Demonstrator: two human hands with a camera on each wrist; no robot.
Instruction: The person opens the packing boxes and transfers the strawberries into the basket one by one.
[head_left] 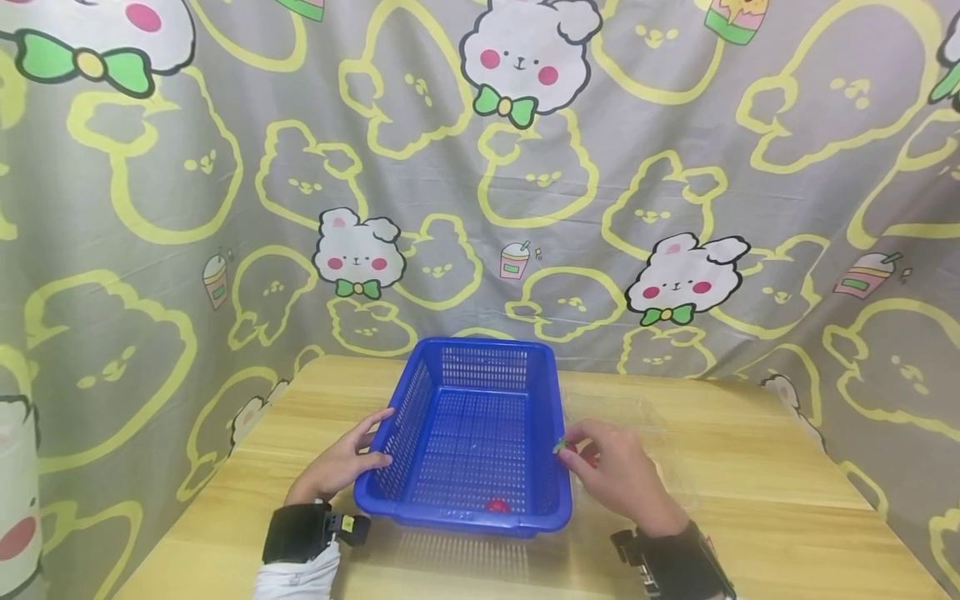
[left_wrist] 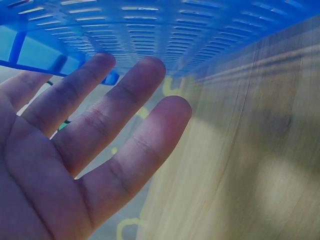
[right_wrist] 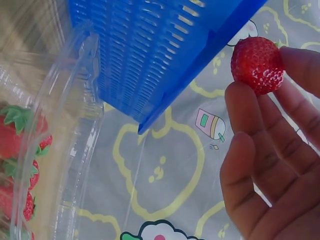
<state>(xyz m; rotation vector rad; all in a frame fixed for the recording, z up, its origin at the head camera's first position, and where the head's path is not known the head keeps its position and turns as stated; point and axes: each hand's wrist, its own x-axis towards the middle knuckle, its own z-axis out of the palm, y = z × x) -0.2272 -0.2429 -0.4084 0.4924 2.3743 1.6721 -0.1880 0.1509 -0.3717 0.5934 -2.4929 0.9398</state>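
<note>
A blue plastic basket (head_left: 555, 392) with slotted walls stands on the table, and a red strawberry (head_left: 497, 505) lies inside near its front wall. My left hand (head_left: 341, 458) rests at the basket's left side; its fingers (left_wrist: 145, 145) look straight and spread against the slotted wall in the left wrist view. Beside the right rim, my right hand (head_left: 618, 471) pinches another strawberry (right_wrist: 257, 65) between thumb and fingertips. That fruit's green leaves show in the head view.
A clear plastic box (right_wrist: 87, 105) stands right of the basket, partly hidden by my right hand in the head view. Several strawberries (right_wrist: 20, 145) with green leaves lie in it. Behind the wooden table (head_left: 757, 475) hangs a grey patterned curtain (head_left: 450, 183).
</note>
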